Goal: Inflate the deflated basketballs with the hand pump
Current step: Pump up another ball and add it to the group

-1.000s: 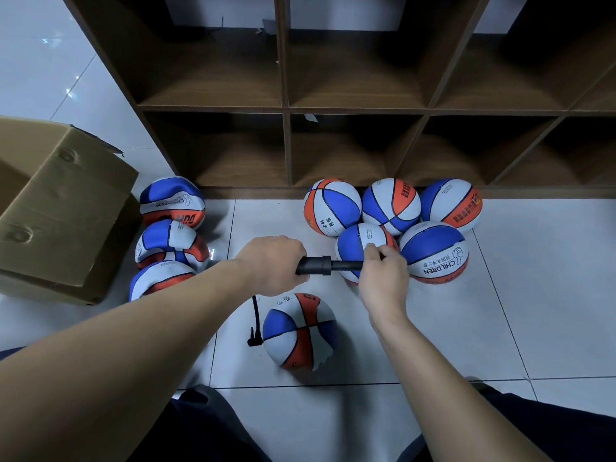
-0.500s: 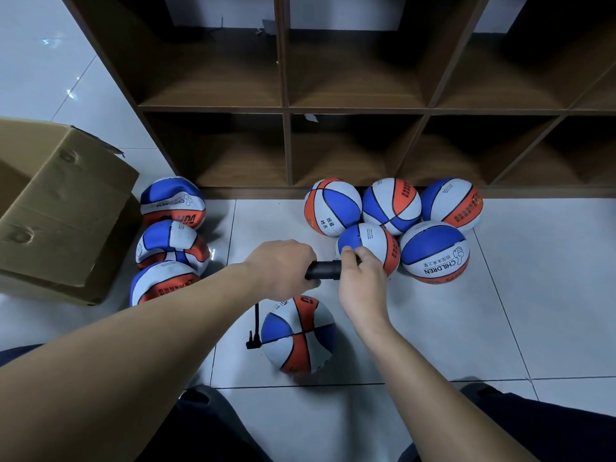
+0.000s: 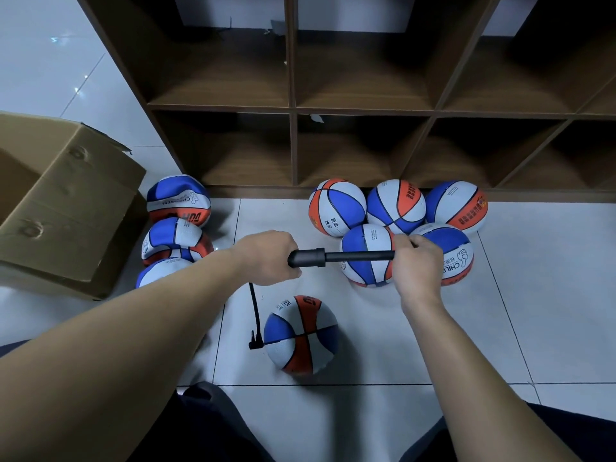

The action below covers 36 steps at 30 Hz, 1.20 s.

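**Pumping the ball at our knees**

We sit facing a brown cubby shelf (image 3: 293, 105) with a cardboard box (image 3: 63, 215) on the floor to our left.

Eight basketballs are in view. Five round, firm-looking ones (image 3: 336, 207) cluster against the shelf base on the right. Three wrinkled, flattened ones (image 3: 179, 201) are stacked beside the box. One more ball (image 3: 300, 335) rests on the tile between our knees, and it is the one being filled; it looks nearly round, though slightly creased low down.

There is one hand pump (image 3: 310, 258), held level above that ball. Our left hand (image 3: 266, 258) is wrapped around the barrel, fingers closed on it. Our right hand (image 3: 416, 261) is closed on the handle end, with the rod drawn well out. One thin black hose (image 3: 255, 308) drops from under the left hand to an elbow fitting touching the ball's left side.

To do this stroke well, we judge the barrel should stay steady while the right hand drives straight along the rod's line. The hose should keep some slack, so the needle is not levered sideways in the valve.
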Tool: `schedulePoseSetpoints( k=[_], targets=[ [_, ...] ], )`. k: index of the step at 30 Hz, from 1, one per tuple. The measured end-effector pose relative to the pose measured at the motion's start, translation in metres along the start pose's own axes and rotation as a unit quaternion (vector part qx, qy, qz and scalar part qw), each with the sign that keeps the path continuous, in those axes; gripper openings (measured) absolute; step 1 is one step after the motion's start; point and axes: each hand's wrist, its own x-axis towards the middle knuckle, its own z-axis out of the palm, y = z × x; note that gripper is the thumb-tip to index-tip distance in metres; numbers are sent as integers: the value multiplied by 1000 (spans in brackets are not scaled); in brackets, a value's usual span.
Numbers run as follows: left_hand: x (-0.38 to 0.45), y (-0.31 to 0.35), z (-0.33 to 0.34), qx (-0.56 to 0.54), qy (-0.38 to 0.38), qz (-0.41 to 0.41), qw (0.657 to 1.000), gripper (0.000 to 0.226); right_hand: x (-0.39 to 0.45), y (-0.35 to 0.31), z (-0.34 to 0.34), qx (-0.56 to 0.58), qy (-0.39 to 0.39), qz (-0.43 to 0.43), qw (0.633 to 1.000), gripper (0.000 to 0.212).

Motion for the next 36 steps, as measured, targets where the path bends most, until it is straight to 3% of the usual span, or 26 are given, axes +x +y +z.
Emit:
schedulePoseSetpoints(
  k=[8,21,36],
  targets=[
    [1,16,-2,25,-2,13,1000,38,-26,3,20,15,79,-25,996,36],
    [-2,37,10,43,21,58,997,38,-64,15,53,-13,-11,-82,997,34],
    [-1,29,3,13,6,55,998,33,-39,11,39,-31,-90,-60,994,33]
  ],
)
